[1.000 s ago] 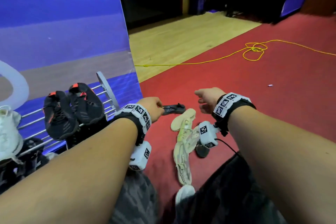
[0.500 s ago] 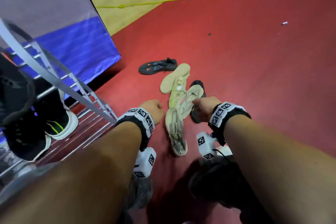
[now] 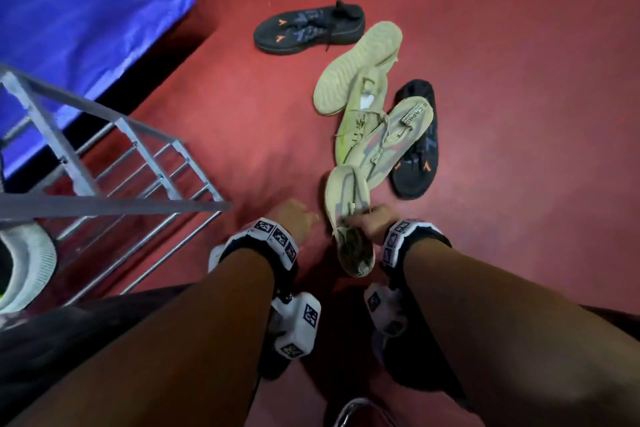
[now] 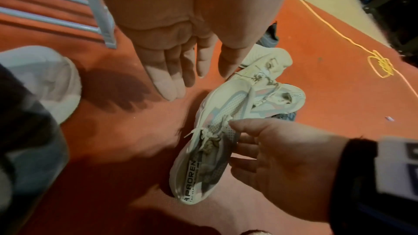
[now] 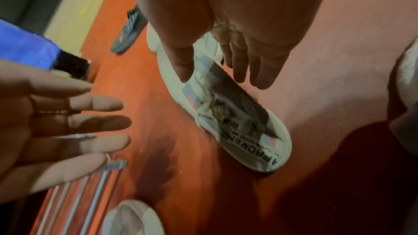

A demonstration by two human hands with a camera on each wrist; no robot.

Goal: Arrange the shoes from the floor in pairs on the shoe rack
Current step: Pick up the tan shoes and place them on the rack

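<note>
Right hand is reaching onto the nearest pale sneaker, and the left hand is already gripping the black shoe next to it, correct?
Not quite. The left hand grips nothing: the left wrist view shows its fingers straight, open above the red floor. The right hand is indeed at the nearest pale sneaker.

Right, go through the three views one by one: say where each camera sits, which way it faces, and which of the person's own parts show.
Head: worn on the head, facing down at the red floor, the scattered shoes and the shoe rack; both forearms show.
Left wrist: looks along the open left hand toward the nearest pale shoe; the right hand reaches in.
Right wrist: looks along the right hand over that shoe; left-hand fingers show.
Shared: all three views show the nearest pale shoe and both hands.
</note>
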